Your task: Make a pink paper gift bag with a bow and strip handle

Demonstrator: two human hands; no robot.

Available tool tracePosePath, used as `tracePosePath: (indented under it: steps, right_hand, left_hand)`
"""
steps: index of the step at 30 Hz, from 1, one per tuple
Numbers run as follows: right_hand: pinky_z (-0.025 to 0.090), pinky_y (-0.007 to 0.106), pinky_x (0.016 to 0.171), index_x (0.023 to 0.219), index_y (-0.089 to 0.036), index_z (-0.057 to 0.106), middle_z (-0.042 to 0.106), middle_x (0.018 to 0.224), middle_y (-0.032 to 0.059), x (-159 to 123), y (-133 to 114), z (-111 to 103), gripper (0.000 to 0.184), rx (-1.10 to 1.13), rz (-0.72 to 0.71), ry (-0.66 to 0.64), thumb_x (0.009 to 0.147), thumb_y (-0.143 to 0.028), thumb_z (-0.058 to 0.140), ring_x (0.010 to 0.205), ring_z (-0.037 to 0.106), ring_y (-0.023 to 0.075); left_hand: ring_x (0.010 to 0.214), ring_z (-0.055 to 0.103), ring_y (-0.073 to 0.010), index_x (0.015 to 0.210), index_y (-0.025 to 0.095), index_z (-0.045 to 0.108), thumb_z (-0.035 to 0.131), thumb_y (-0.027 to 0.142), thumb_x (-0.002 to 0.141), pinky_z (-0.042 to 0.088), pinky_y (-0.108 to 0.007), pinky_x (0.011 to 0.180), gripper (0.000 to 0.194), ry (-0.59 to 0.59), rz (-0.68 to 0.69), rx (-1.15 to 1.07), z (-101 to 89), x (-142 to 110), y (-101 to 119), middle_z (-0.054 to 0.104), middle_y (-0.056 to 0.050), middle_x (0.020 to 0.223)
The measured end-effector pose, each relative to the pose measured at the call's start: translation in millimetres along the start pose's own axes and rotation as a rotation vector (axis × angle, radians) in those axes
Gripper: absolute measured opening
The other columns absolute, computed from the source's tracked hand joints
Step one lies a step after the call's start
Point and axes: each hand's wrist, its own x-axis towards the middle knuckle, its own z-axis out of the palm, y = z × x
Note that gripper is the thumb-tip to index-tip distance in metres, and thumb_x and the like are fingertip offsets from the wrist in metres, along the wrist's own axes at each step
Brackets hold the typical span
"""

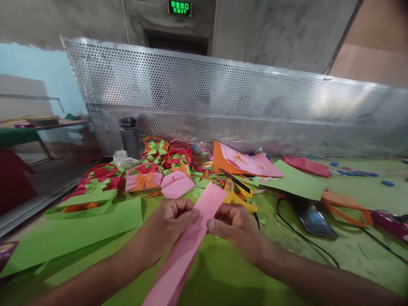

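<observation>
One pink strip point(188, 246), pinched by left hand point(170, 225) and right hand point(239, 228). Risk: crooked crease, from uneven finger pressure.

the pink strip point(188, 242) is cut off by the bottom edge; behind it, fingers of the right hand point(237, 227) are partly hidden; right of it, that hand partly covers a yellow tool point(244, 204); far left of it, the edge crops a purple object point(6, 253)

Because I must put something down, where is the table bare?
The green table looks bare between the pink strip and right forearm, and at far right between blue pieces and purple object. Beyond left hand and right hand, paper bags and scissors crowd it.
</observation>
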Motion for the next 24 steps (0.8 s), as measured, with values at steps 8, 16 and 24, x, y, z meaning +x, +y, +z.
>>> tracePosePath:
  steps: [8, 16, 24]
  right_hand:
    - [0.039, 0.025, 0.053, 0.059, -0.013, 0.059, 0.055, 0.054, 0.0008, 0.5, -0.7, -6.9, 0.03, -0.285, -0.01, 0.245, 0.074, -0.039, 0.061, 0.051, 0.047, 0.0103]
    - [0.03, 0.021, 0.045, 0.054, -0.015, 0.051, 0.048, 0.049, -0.0031, 2.9, -0.8, -11.2, 0.033, -0.417, -0.053, 0.286, 0.075, -0.039, 0.059, 0.047, 0.039, 0.0076]
    - [0.036, 0.022, 0.05, 0.061, -0.016, 0.054, 0.05, 0.055, -0.0028, 5.1, 5.7, -18.4, 0.029, -0.385, -0.146, 0.273, 0.079, -0.038, 0.057, 0.053, 0.044, 0.0094]
  left_hand:
    - [0.049, 0.029, -0.0056, 0.068, 0.013, 0.049, 0.055, 0.04, 0.077, 0.022, -0.017, 0.044, 0.029, -0.118, -0.068, -0.052, -0.8, 2.5, -19.1, 0.039, 0.006, 0.056]
    - [0.045, 0.022, -0.0044, 0.061, 0.015, 0.043, 0.06, 0.044, 0.072, 0.016, -0.018, 0.042, 0.035, -0.191, -0.075, -0.074, -3.1, 7.7, -33.0, 0.033, 0.008, 0.05]
    - [0.046, 0.037, -0.0063, 0.064, 0.013, 0.056, 0.059, 0.035, 0.072, 0.027, -0.018, 0.044, 0.024, -0.179, -0.031, 0.174, -16.3, 9.5, -25.6, 0.046, 0.005, 0.052]
